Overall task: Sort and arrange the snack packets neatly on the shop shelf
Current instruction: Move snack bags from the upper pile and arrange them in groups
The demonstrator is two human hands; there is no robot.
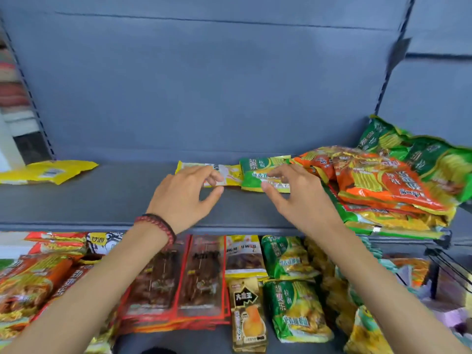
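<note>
My left hand [189, 192] reaches over the upper shelf [102, 200] with its fingers bent down onto the top of a yellow-and-white packet [233, 175]. The thumb is spread clear in front of it, so the hand presses on the packet rather than grips it. A red and black bracelet [158, 226] sits on that wrist. Just beside it, my right hand [293, 198] has its fingers laid across a green packet [252, 180] and its thumb at the packet's near edge, pinching it. The two packets lie flat and side by side at the back of the shelf, their edges touching, against the grey back panel [229, 85]. To the right, a loose pile of orange and green packets [383, 185] leans over the shelf's end, the nearest of them touching the green packet. Well apart on the far left, a yellow packet [48, 172] lies flat on its own. On the lower shelf in front of me are red-edged packets [199, 277], more green packets [291, 259] and a gold-and-black packet [246, 315].
</note>
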